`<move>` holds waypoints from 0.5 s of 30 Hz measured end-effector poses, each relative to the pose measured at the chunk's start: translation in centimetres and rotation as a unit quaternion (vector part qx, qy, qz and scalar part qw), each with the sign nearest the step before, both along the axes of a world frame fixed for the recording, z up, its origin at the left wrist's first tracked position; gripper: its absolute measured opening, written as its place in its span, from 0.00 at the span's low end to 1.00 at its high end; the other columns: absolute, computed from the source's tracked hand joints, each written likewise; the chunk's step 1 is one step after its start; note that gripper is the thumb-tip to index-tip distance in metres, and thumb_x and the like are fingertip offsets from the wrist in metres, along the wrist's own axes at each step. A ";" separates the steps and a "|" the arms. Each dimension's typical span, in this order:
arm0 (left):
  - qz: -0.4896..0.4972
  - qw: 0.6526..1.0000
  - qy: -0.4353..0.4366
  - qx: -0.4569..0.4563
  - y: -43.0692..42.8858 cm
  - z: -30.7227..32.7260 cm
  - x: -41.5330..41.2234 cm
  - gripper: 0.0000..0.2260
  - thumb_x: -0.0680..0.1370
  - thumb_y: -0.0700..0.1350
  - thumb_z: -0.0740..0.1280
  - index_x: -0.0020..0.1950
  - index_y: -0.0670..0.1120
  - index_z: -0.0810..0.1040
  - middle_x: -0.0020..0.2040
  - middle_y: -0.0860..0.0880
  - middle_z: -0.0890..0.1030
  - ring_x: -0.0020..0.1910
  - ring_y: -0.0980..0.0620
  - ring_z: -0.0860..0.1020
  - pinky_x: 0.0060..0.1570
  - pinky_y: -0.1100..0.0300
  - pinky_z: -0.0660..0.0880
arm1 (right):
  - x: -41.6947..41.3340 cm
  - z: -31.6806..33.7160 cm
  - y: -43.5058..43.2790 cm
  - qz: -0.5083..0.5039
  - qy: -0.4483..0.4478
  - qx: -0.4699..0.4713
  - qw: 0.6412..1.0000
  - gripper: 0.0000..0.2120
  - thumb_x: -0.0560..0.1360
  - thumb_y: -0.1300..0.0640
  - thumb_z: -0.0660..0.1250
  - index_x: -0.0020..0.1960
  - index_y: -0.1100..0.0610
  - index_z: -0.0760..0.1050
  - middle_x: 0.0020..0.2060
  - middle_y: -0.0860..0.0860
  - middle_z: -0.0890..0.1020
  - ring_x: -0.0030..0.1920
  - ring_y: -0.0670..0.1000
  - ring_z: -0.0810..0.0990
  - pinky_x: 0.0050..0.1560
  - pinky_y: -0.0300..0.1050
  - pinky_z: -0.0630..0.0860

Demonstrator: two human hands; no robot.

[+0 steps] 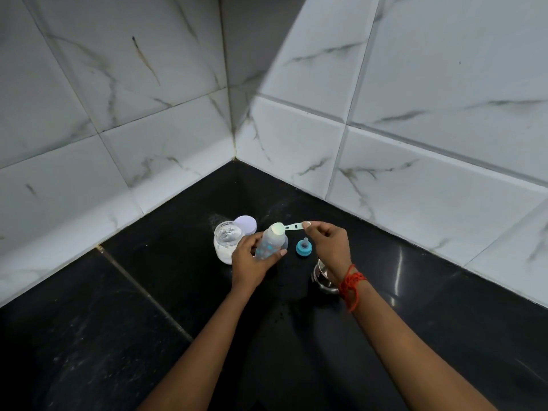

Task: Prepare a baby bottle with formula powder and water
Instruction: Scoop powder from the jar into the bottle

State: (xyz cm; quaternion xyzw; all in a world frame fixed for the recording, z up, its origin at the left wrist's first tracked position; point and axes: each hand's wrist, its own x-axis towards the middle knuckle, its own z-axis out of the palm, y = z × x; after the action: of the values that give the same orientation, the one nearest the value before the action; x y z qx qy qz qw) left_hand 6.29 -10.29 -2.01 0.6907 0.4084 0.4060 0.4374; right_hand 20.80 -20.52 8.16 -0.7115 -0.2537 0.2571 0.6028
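Note:
A clear baby bottle (271, 243) with blue printed marks stands uncapped on the black counter. My left hand (252, 259) is wrapped around its lower body. My right hand (326, 243) pinches the handle of a pale green measuring scoop (289, 226), whose bowl sits over the bottle's mouth and holds white powder. An open glass jar of formula powder (226, 243) stands just left of the bottle. Its white lid (246, 224) lies behind it. The blue teat ring (303, 247) rests on the counter right of the bottle.
A steel cup (323, 277) stands partly hidden under my right wrist, which wears a red thread. White marble-patterned tile walls (385, 173) meet in a corner behind the objects. The black counter (118, 321) has a few water drops near the middle.

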 end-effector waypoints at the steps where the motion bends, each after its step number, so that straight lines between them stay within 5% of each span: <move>1: -0.002 1.000 -0.003 0.000 0.1 0.0 0.0 0.27 0.63 0.62 0.82 0.58 0.52 0.83 0.52 0.56 0.83 0.51 0.56 0.82 0.51 0.55 0.82 | 0.0 0.0 0.0 0.001 -0.018 -0.001 1.000 0.05 0.77 0.54 0.71 0.43 0.48 0.84 0.34 0.56 0.81 0.36 0.51 0.74 0.41 0.48 0.74; 5: -0.005 1.000 -0.008 0.003 0.1 0.2 0.1 0.28 0.63 0.62 0.82 0.58 0.52 0.84 0.53 0.55 0.84 0.51 0.56 0.82 0.51 0.54 0.82 | 0.1 0.4 -0.1 -0.003 -0.118 -0.025 0.993 0.03 0.77 0.53 0.71 0.47 0.49 0.85 0.43 0.58 0.81 0.39 0.51 0.78 0.45 0.46 0.77; 9: -0.008 1.000 -0.017 0.003 0.2 0.3 0.1 0.27 0.64 0.61 0.82 0.58 0.52 0.84 0.52 0.54 0.84 0.51 0.55 0.83 0.51 0.53 0.82 | -0.1 0.8 -0.4 0.018 -0.229 -0.017 0.973 0.06 0.77 0.52 0.71 0.51 0.49 0.85 0.38 0.48 0.73 0.37 0.44 0.73 0.44 0.37 0.70; 15: -0.015 0.999 -0.031 -0.005 0.6 0.4 0.1 0.25 0.64 0.58 0.84 0.57 0.52 0.84 0.53 0.54 0.85 0.52 0.53 0.84 0.52 0.52 0.82 | -0.4 1.1 -1.0 0.067 -0.434 -0.018 0.898 0.07 0.77 0.51 0.71 0.53 0.48 0.85 0.40 0.44 0.69 0.44 0.46 0.71 0.41 0.39 0.72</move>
State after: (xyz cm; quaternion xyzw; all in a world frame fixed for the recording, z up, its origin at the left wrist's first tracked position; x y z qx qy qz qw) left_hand 6.41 -9.71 -1.61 0.6818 0.3861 0.4185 0.4593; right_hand 20.36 -21.53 9.28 -0.7448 -0.5324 -0.0334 0.4009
